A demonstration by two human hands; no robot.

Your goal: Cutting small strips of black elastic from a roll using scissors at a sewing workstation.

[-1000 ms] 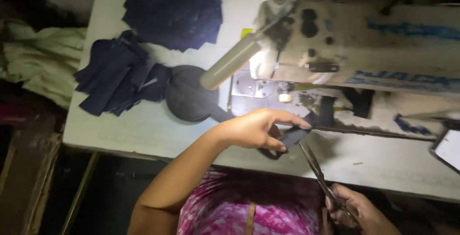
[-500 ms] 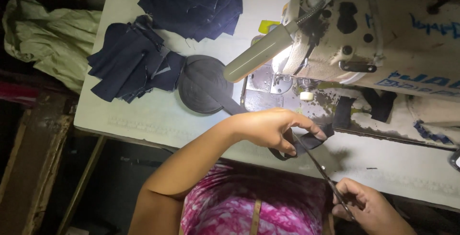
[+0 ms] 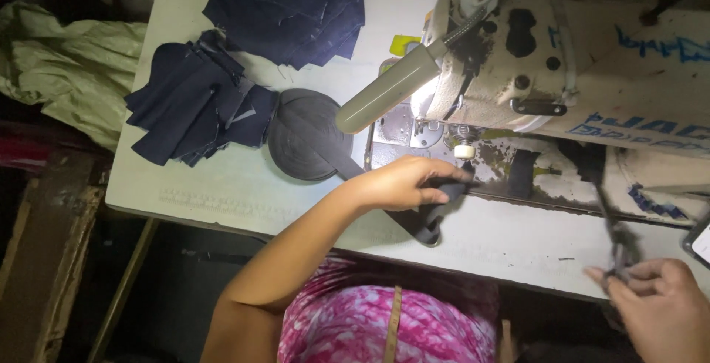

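My left hand [image 3: 403,183] pinches a dark strap [image 3: 429,219] at the front of the sewing machine [image 3: 562,74], just before the needle plate [image 3: 403,130]. The strap runs back to a coiled roll of dark webbing [image 3: 303,137] lying flat on the white table [image 3: 185,185]. My right hand [image 3: 662,307] is at the lower right, closed around the handles of scissors [image 3: 617,248], whose blades are blurred and point up toward the machine.
Two piles of dark blue fabric pieces lie on the table, one at the left [image 3: 192,108] and one at the back [image 3: 292,8]. A pale green cloth [image 3: 66,74] hangs off to the left. A lamp arm [image 3: 388,93] lights the needle area.
The scissors have come away from the strap by my left hand and swung out to the right with my right hand. My left hand keeps its hold on the strap.
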